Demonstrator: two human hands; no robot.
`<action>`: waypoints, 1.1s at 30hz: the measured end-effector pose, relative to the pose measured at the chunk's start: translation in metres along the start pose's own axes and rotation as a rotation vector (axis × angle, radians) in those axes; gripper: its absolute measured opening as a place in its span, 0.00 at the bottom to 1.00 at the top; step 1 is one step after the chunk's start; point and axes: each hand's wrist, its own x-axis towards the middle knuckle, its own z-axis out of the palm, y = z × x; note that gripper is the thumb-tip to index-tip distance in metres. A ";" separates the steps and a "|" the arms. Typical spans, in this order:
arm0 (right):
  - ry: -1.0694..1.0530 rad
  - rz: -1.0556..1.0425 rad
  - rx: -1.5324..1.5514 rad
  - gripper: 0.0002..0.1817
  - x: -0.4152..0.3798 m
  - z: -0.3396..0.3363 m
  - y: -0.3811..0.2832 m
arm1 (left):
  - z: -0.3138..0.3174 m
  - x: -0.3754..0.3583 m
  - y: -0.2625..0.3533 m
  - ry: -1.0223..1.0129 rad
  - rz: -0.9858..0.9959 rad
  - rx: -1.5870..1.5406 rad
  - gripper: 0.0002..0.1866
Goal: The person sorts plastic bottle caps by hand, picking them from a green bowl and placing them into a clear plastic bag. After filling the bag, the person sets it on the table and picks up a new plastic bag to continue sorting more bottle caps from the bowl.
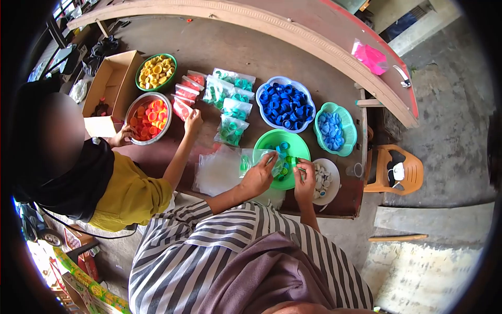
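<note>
My left hand (259, 175) is closed on the edge of a clear plastic bag (246, 157) with green bottle caps in its lower part. At the green bowl (267, 137), my right hand (305, 181) pinches a green bottle cap (294, 161) between thumb and fingers. Several blue-green and green caps (284, 146) lie in that bowl, under and between my hands. A stack of flat clear bags (212, 175) lies on the table left of the bowl, partly beneath the bag I hold.
Beside the bowl stand a white bowl (334, 180) of white caps, a turquoise basket (349, 145) and a lavender basket (259, 93) of blue caps. Filled bags (232, 128) lie further back. At left, a co-worker's hand (193, 123) holds a bag near a metal bowl (166, 131) of orange caps.
</note>
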 end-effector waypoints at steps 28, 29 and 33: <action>-0.360 0.225 -0.743 0.12 0.010 0.013 0.114 | -0.128 0.030 -0.017 0.266 -0.169 -0.157 0.31; -0.342 0.256 -0.767 0.12 0.010 0.015 0.117 | -0.132 0.031 -0.020 0.295 -0.165 -0.149 0.31; -0.317 0.287 -0.769 0.10 0.016 0.018 0.129 | -0.144 0.031 -0.026 0.299 -0.220 -0.192 0.32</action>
